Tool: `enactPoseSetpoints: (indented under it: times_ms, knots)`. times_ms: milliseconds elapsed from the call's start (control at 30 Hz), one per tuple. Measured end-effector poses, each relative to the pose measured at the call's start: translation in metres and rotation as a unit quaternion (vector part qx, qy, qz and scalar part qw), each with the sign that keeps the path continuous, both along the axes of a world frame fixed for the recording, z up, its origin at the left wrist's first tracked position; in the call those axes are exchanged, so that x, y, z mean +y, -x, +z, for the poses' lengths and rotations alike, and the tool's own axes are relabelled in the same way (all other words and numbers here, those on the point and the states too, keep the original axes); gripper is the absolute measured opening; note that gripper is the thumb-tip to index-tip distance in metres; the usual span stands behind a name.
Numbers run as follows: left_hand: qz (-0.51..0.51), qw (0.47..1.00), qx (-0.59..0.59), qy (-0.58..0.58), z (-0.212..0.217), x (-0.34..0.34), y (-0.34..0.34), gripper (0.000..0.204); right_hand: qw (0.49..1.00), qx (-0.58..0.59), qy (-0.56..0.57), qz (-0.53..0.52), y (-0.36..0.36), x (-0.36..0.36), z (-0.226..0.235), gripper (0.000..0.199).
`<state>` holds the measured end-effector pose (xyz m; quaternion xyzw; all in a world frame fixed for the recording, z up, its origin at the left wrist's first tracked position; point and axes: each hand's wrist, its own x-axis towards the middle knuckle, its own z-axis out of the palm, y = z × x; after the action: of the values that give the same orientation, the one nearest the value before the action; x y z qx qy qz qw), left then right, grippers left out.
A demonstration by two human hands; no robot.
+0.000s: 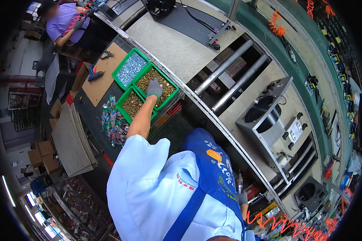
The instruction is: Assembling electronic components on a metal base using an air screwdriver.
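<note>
- Under my left hand (153,87), brass-coloured screws (167,85) fill a green tray (169,99); finger closure and catch, I can't tell.
- I'm probably picking screws; lifting calls for a snug pinch.
- Far right of those fingers, my right hand (243,197): grip unclear.

A dark table (81,116) carries three green bins (171,97) set close together, cardboard (93,91) lying flat beside them, and a heap (112,120) of small colourful pieces, possibly bagged parts, too small to tell.
</note>
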<state>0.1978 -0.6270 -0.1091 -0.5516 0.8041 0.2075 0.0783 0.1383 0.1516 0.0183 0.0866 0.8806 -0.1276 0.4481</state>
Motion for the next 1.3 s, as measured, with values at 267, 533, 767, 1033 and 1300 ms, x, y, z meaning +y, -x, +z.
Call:
enactPoseSetpoints:
  times_ms: [267,533,767,1033,1300]
  knots:
    - [0.24,0.884,0.355,-0.188,-0.017,0.002,-0.038,0.014,0.992,0.038,0.115,-0.036,0.012,-0.092,0.035,0.028]
    - [0.343,0.397,0.676,-0.517,-0.024,-0.003,-0.074,0.022,0.978,0.104,0.181,-0.01,0.005,-0.104,0.039,0.027]
    - [0.395,0.437,0.635,-0.499,-0.032,0.002,-0.066,0.028,0.957,0.144,0.24,-0.074,-0.028,-0.093,0.041,0.023]
    - [0.196,0.584,0.46,-0.64,0.032,0.144,0.019,0.022,0.942,0.165,0.252,-0.149,-0.066,-0.1,0.067,0.035]
    - [-0.047,0.551,0.229,-0.801,0.09,0.384,0.109,0.023,0.922,0.207,0.281,-0.17,-0.091,-0.097,0.079,0.044]
